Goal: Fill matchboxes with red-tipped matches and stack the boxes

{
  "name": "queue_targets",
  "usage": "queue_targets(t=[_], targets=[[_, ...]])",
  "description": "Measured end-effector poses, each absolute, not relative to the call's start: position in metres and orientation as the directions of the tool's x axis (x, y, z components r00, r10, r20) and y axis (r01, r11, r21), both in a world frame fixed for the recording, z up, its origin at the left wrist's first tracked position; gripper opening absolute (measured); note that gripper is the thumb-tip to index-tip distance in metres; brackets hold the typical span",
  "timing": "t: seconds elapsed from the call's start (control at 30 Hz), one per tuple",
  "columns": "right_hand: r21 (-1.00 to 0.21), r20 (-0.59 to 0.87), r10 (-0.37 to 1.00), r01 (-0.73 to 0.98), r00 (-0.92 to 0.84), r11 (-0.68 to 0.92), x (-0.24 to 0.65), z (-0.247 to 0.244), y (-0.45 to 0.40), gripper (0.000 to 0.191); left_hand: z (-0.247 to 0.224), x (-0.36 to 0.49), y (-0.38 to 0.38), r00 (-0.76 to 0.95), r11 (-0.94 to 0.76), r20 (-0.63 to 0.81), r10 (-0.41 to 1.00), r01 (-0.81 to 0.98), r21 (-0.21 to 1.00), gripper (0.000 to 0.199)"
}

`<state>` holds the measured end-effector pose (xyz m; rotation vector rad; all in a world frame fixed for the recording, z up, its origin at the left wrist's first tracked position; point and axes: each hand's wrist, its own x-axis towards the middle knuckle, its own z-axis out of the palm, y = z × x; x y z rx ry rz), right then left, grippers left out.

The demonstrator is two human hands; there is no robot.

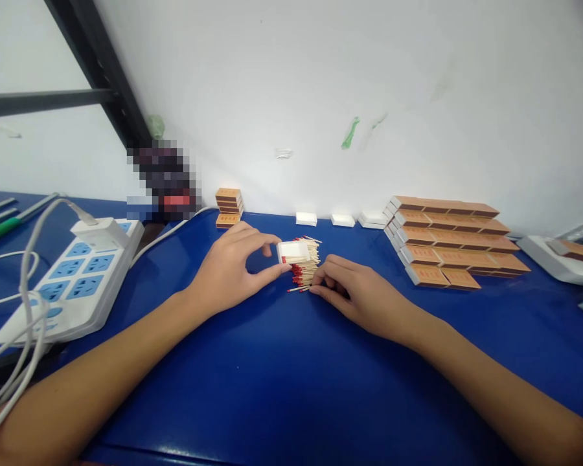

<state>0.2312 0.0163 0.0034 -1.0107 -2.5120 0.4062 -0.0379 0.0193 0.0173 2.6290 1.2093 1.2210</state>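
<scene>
Between the thumb and fingers of my left hand (233, 265) is a white matchbox tray (295, 249), gripped at its left end. A few red-headed matches lie inside the tray. Under and beside it, a pile of loose matches (305, 272) rests on the table, red heads to the left. My right hand (344, 285) is at the pile's right edge, with thumb and fingertips pinched together at the stick ends of the lowest matches. Whether a match sits firmly in that pinch is hard to make out.
Matchboxes (447, 239) are stacked at the right, with a smaller stack (229, 207) at the back left. Several white trays (342, 221) line the wall. A white power strip (78, 278) with cables (29, 272) occupies the left of the blue table (252, 375).
</scene>
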Motion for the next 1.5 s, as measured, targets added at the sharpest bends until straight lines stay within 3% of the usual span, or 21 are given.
queue_targets(t=[0.67, 0.97, 1.5], targets=[[-0.436, 0.288, 0.668, 0.527, -0.686, 0.729, 0.221, -0.003, 0.008, 0.009, 0.014, -0.037, 0.019, 0.434, -0.729, 0.650, 0.624, 0.623, 0.284, 0.026], [-0.399, 0.319, 0.633, 0.506, -0.705, 0.765, 0.222, -0.006, 0.008, 0.023, 0.015, -0.037, 0.018, 0.436, -0.722, 0.639, 0.634, 0.629, 0.287, 0.027], [-0.413, 0.216, 0.680, 0.566, -0.701, 0.714, 0.217, 0.001, 0.004, 0.007, 0.013, -0.039, 0.018, 0.441, -0.702, 0.602, 0.666, 0.645, 0.304, 0.028]])
